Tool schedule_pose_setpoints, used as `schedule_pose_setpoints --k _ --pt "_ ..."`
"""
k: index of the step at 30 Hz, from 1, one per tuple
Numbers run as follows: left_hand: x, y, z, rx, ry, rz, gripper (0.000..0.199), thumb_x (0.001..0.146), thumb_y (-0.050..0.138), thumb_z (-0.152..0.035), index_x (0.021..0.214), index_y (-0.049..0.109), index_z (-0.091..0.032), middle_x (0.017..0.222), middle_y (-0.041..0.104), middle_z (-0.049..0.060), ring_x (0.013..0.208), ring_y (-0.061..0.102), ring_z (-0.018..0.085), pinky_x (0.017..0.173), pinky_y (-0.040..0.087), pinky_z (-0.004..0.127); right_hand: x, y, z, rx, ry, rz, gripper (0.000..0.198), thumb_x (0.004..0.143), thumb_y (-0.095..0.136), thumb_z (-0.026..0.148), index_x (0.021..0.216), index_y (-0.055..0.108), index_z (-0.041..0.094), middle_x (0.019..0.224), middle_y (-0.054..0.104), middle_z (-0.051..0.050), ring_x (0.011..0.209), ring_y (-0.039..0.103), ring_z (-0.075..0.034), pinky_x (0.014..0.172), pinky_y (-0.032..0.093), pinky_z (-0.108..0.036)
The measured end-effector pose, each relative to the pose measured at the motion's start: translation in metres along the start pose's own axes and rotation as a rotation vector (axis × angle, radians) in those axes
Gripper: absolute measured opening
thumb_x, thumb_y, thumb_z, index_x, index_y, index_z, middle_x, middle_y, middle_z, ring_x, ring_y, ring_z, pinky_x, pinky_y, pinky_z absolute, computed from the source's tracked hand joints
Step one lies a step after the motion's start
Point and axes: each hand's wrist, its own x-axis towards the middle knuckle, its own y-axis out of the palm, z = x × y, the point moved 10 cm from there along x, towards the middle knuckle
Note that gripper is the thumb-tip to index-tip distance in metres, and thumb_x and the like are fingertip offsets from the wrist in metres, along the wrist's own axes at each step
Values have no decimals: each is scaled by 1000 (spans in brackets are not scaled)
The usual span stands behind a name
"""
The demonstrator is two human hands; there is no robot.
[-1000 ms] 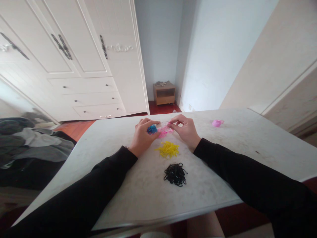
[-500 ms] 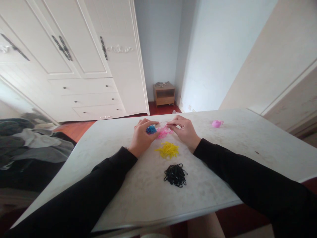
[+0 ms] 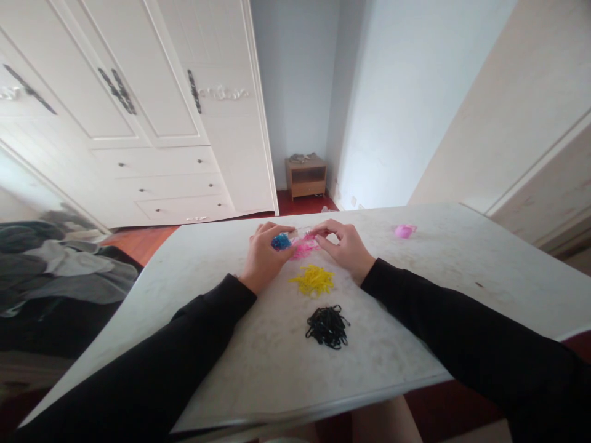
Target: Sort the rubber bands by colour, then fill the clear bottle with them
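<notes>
My left hand (image 3: pixel 266 249) curves around a small clear plastic box (image 3: pixel 295 233), with thumb and fingers at its sides. Blue rubber bands (image 3: pixel 281 241) show inside the curve of that hand, apparently through the box. My right hand (image 3: pixel 339 241) is at the box's right end, thumb and fingertips pinched at some pink rubber bands (image 3: pixel 303 248). Whether those lie in the box or on the table is hard to tell. Nearer to me are a pile of yellow rubber bands (image 3: pixel 314 280) and a pile of black rubber bands (image 3: pixel 327 327).
A pink object (image 3: pixel 403 231) stands at the right on the pale table (image 3: pixel 207 369). Beyond the table are a white wardrobe (image 3: pixel 184 178) and a small wooden cabinet (image 3: pixel 306 177). Dark and grey cloth (image 3: pixel 69 271) is heaped at the left.
My right hand has shifted slightly, its fingertips a little lower and closer to the pink bands. My left hand stays around the box.
</notes>
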Motion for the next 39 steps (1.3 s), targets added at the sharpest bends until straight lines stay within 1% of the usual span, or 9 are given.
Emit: schedule_pose_setpoints --k 3,9,13,19,26,29,32,35,39 --pt "0 0 0 2 -5 5 30 76 83 -19 105 77 -25 97 70 3 98 63 23 91 51 41 0 1 6 -20 -48 1 20 84 67 8 96 76 21 91 79 -3 82 70 -18 79 56 -34" --pt "0 1 -5 41 1 29 29 79 82 -20 106 77 -26 99 70 3 101 62 25 92 49 43 0 -7 17 9 -140 -99 13 89 70 12 88 78 22 96 75 -4 90 71 -19 82 57 -36" --pt "-1 2 -10 32 19 40 27 81 81 -22 107 76 -26 100 70 4 102 62 25 92 49 43 1 -12 14 5 -120 -135 6 89 75 17 89 77 23 86 73 -2 80 67 -17 75 55 -34" --pt "-1 2 -12 13 22 34 27 80 82 -22 107 75 -25 101 70 4 103 64 26 91 50 44 -1 -14 14 -42 -100 -150 7 90 73 19 93 76 25 89 76 -2 88 67 -20 71 52 -33" --pt "2 -15 -5 -144 -8 -128 23 96 62 -34 115 61 -22 109 71 6 99 66 22 85 51 41 -1 -23 13 -88 -124 -234 13 91 59 13 94 66 23 93 71 -3 91 65 -20 72 50 -33" --pt "3 -15 -2 -242 -16 -149 20 99 58 -37 112 60 -22 106 70 7 96 66 21 81 51 39 3 -15 -10 -130 -28 -141 12 87 60 13 92 66 22 93 72 -4 90 67 -20 74 52 -34" --pt "4 -14 0 -309 -22 -150 17 100 59 -37 110 60 -23 104 70 6 95 66 19 82 52 38 4 4 -35 -183 90 50 18 81 68 15 98 68 19 102 74 -7 96 68 -22 79 54 -35" --pt "4 -16 8 -354 -45 -195 16 100 60 -38 108 61 -24 102 70 5 92 66 18 78 52 35 1 20 -46 -253 126 199 32 79 80 30 108 70 18 112 75 -11 104 68 -26 89 53 -39" --pt "3 -17 18 -405 -86 -247 17 99 61 -38 107 60 -23 101 69 5 89 66 17 73 53 33 0 34 -48 -333 106 288 57 73 88 51 114 71 15 112 75 -14 105 67 -29 94 51 -43"
